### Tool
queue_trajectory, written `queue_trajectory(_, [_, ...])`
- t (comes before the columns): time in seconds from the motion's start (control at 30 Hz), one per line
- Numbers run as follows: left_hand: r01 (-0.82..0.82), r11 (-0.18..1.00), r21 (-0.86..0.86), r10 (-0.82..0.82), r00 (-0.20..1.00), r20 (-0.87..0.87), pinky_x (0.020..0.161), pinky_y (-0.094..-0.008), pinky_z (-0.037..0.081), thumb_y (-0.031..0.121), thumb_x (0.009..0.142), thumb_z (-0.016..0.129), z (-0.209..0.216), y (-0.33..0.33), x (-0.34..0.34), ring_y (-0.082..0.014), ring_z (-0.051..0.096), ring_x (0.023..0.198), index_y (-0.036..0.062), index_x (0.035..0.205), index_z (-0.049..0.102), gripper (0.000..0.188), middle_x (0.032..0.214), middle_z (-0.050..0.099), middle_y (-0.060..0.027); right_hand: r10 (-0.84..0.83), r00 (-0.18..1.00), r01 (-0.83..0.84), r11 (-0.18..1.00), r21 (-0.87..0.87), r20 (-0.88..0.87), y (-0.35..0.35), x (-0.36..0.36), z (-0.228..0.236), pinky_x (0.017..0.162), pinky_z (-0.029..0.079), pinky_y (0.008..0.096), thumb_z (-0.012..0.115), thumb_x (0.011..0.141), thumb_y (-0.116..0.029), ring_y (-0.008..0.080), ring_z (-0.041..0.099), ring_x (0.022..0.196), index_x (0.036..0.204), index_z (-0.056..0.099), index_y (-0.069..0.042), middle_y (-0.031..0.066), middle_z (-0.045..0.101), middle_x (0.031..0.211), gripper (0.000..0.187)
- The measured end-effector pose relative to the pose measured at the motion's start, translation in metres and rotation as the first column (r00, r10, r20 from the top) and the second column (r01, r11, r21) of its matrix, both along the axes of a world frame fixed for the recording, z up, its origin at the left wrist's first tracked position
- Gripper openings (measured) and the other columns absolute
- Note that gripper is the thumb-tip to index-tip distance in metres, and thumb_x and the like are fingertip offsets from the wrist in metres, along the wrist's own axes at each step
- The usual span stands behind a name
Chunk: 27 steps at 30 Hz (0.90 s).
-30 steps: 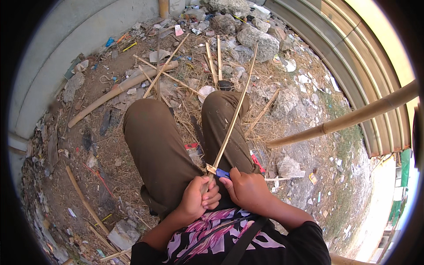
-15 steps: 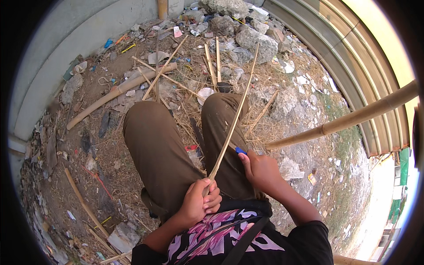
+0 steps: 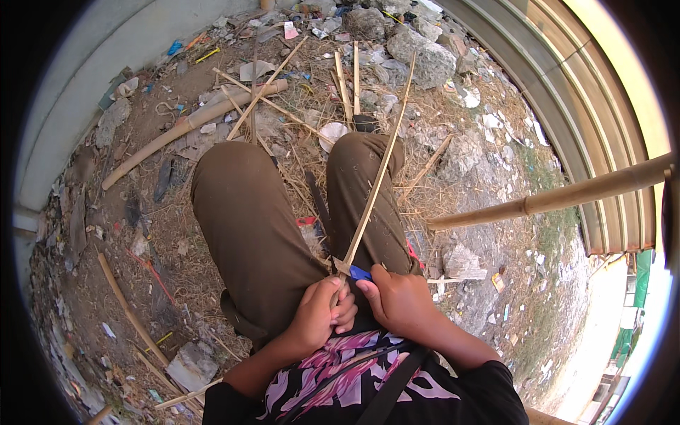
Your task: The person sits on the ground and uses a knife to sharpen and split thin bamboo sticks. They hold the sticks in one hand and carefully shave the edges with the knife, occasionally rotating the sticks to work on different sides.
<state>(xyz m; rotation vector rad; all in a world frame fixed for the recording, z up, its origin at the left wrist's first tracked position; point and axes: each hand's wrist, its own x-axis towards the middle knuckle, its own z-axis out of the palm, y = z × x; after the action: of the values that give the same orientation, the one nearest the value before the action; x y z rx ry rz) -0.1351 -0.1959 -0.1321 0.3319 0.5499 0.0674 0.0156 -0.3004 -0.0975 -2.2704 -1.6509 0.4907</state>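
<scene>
My left hand (image 3: 320, 312) is closed around the lower end of a long, thin bamboo strip (image 3: 380, 173). The strip slants up and away to the right, over my right knee. In my right hand (image 3: 399, 300) is a knife (image 3: 360, 273) with a blue handle, most of it hidden in the fist. Its short blade lies across the strip, touching it just above my left fingers. Both hands are close together in front of my lap, between my brown-trousered legs (image 3: 239, 191).
A thick bamboo pole (image 3: 195, 124) and several split strips (image 3: 273, 85) lie on the littered ground ahead. Another pole (image 3: 552, 202) slants in from the right. Rocks (image 3: 425, 60) lie at the back, beside a corrugated metal wall (image 3: 567, 64). A grey wall (image 3: 92, 78) stands left.
My right hand has moved left and slightly down, bringing the knife blade onto the strip by my left hand. The left hand keeps its hold, and the view has shifted slightly.
</scene>
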Motion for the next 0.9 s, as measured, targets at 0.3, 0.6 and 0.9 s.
queue_trajectory(0.3, [-0.015, 1.000, 0.008, 0.015, 1.000, 0.014, 0.049, -0.0295, 0.032, 0.030, 0.102, 0.036, 0.005, -0.001, -0.002, -0.0104, 0.029, 0.048, 0.0107, 0.083, 0.042, 0.028, 0.055, 0.030, 0.0022, 0.010, 0.994, -0.007, 0.999, -0.034, 0.104, 0.014, 0.024, 0.002, 0.043, 0.045, 0.0457, 0.056, 0.100, -0.042, 0.0362, 0.061, 0.047, 0.080, 0.053, -0.006, 0.0150, 0.058, 0.053, 0.041])
queue_trajectory(0.6, [-0.006, 0.999, 0.036, 0.006, 1.000, 0.013, 0.048, -0.0294, 0.033, 0.029, 0.102, 0.036, 0.001, 0.002, 0.000, -0.0100, 0.029, 0.048, 0.0107, 0.082, 0.042, 0.028, 0.055, 0.030, 0.0024, 0.008, 0.989, -0.010, 1.000, 0.014, 0.147, 0.006, 0.012, -0.009, 0.043, 0.044, 0.0457, 0.055, 0.100, -0.040, 0.0361, 0.059, 0.046, 0.081, 0.051, -0.007, 0.0135, 0.056, 0.054, 0.039])
queue_trajectory(0.9, [-0.066, 0.998, -0.004, 0.066, 0.998, -0.012, 0.047, -0.0288, 0.033, 0.030, 0.103, 0.036, 0.003, 0.001, 0.000, -0.0096, 0.028, 0.048, 0.0104, 0.082, 0.041, 0.029, 0.055, 0.030, 0.0024, 0.119, 0.991, -0.119, 0.993, -0.001, 0.063, 0.007, 0.007, 0.005, 0.040, 0.044, 0.0448, 0.055, 0.100, -0.042, 0.0345, 0.059, 0.043, 0.078, 0.051, -0.007, 0.0141, 0.057, 0.052, 0.042])
